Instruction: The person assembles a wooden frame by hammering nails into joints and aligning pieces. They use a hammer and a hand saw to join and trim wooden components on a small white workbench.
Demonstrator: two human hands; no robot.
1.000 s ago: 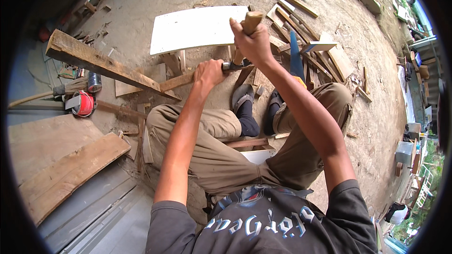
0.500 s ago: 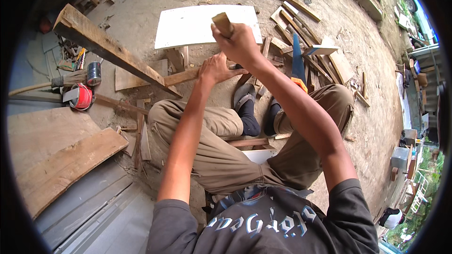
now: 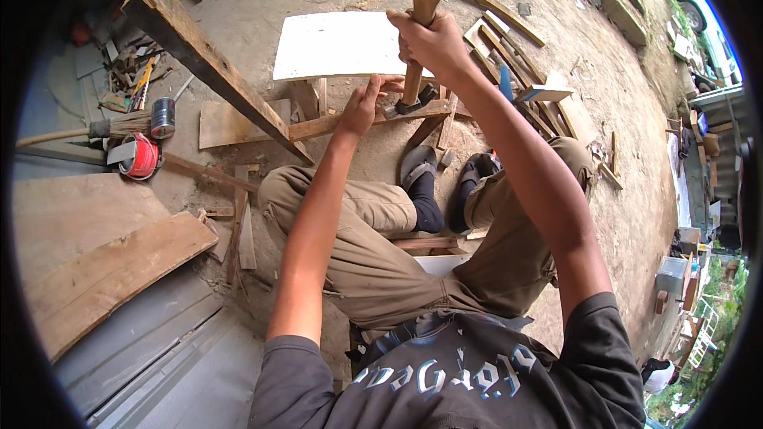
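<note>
My right hand (image 3: 433, 44) grips the wooden handle of a hammer (image 3: 415, 71), held nearly upright with its dark head (image 3: 413, 105) down on a wooden strip (image 3: 350, 121). My left hand (image 3: 363, 105) rests on that strip just left of the hammer head, fingers spread over the wood. The strip lies across in front of my feet (image 3: 445, 183), which wear dark socks and sandals. A long wooden beam (image 3: 211, 67) slants from the upper left down to the strip. A white board (image 3: 334, 46) lies flat on the ground behind it.
Wood offcuts and slats (image 3: 517, 56) are scattered to the upper right. On the left lie a red tape reel (image 3: 141, 156), a small tin can (image 3: 162, 117), a broom handle (image 3: 71, 133) and wide planks (image 3: 103, 266). Metal sheeting (image 3: 159, 357) is at lower left.
The hammer has swung from raised, with its head to the left, down to upright with its head on the strip. My left hand stays on the wood.
</note>
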